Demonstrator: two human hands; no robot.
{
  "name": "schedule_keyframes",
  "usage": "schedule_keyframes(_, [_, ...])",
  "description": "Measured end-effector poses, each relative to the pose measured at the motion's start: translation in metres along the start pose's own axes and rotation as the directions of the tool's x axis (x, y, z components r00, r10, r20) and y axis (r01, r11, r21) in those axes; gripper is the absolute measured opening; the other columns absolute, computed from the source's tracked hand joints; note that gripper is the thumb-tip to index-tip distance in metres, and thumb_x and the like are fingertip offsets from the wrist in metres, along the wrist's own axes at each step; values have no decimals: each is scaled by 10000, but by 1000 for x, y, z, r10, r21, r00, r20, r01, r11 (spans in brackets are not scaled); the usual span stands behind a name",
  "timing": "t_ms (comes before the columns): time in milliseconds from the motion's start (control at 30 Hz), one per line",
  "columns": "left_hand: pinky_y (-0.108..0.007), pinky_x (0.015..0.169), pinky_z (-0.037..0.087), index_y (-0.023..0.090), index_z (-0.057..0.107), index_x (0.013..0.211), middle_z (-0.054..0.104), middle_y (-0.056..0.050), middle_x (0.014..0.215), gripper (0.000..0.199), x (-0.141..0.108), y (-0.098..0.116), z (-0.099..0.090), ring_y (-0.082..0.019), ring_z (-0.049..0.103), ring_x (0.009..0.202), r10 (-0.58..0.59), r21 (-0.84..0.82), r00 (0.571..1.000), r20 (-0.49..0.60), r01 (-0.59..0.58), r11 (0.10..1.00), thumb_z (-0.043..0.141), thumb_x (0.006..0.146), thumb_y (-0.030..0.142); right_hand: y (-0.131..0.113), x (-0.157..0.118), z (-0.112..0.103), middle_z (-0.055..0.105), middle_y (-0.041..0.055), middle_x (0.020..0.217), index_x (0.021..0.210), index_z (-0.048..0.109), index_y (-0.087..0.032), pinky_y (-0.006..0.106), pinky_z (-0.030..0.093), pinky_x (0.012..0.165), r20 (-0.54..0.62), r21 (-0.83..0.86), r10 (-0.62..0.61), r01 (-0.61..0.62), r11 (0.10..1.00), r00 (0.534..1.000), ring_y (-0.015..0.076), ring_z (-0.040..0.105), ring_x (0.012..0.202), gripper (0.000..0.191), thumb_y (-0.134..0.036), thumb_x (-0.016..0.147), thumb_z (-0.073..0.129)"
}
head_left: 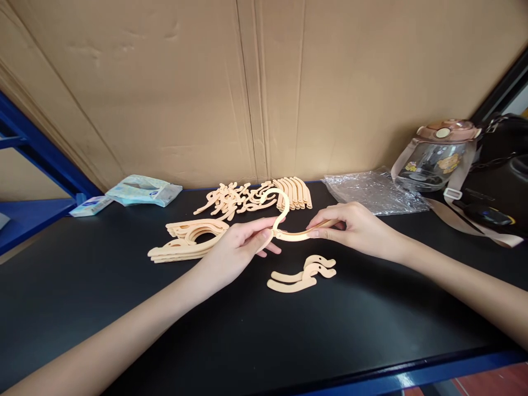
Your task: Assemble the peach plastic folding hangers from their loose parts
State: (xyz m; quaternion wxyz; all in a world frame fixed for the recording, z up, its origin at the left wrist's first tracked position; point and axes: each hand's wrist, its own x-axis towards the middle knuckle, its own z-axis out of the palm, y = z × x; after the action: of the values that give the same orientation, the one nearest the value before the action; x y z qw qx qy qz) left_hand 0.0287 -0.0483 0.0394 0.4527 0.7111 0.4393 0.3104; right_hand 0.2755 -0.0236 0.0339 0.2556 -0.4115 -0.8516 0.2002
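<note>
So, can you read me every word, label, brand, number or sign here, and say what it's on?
No text is legible.
Pale blue packet: a small blue printed mark, too small to read.
Flat packet beside it: print too blurred to read.
Clear bottle: bear picture; any lettering too small.
Hanger being held: no lettering visible.
</note>
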Motion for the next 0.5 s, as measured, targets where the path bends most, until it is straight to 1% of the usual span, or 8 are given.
schedule_keyframes(133, [-249,689,532,192,627,1202,698,-35,1006,327,1,-1,2,-186,695,848,15,29,1000,3,-15,999,516,918,309,1,0,-2,725,-18,691,818,705,-215,271,401,567,16,5,64,-64,998,998,139,609,570,293,-486,864,604])
schedule_keyframes(267, [-246,612,515,155,597,1241,693,-23,777,375,0,-6,3,-179,664,739,14,105,999,32,-17,994,476,933,331,-1,-1,-2,717,-13,694,817,689,-212,278,426,575,72,31,104,-107,994,992,160,635,594,313,-510,853,601])
schedule_keyframes(300, [-245,604,510,152,586,1255,680,-17,739,385,0,-8,3,-174,651,718,21,124,999,33,-25,992,462,941,338,-2,-1,-1,718,-9,705,840,680,-213,285,442,595,52,23,100,-101,995,994,172,646,624,308,-511,852,603])
schedule_keyframes(333, [-244,600,507,152,576,1266,668,-13,721,392,-1,-9,3,-170,639,707,27,138,999,34,-32,990,452,948,344,-2,-1,-1,722,3,746,872,671,-214,300,462,642,-7,-12,77,-77,997,997,189,659,687,300,-507,852,608])
schedule_keyframes(367, [-241,598,505,154,568,1274,661,-13,726,394,-1,-9,4,-166,631,706,33,141,999,33,-38,989,444,955,349,-2,-1,-1,723,24,819,915,661,-214,324,476,711,-104,-79,32,-41,996,994,213,664,780,299,-503,847,618])
schedule_keyframes(400, [-237,595,504,157,562,1278,661,-17,760,393,-1,-10,4,-162,626,715,41,133,999,32,-44,990,439,960,352,-2,-1,0,712,54,914,965,649,-212,359,475,786,-225,-177,-28,-13,984,974,243,650,887,318,-502,837,632])
schedule_keyframes(467, [-226,586,506,166,555,1276,668,-35,884,381,-2,-9,6,-153,626,736,56,97,998,29,-59,994,441,964,354,-2,-1,0,645,117,1074,1055,616,-197,432,443,880,-446,-377,-153,-30,926,882,302,584,1033,416,-525,802,663])
schedule_keyframes(500, [-220,581,508,170,558,1266,666,-40,937,370,-3,-8,7,-147,627,741,63,77,998,30,-65,995,446,963,351,-2,-2,0,620,129,1080,1078,595,-190,450,441,873,-512,-427,-183,-64,902,839,313,573,1022,466,-543,783,673])
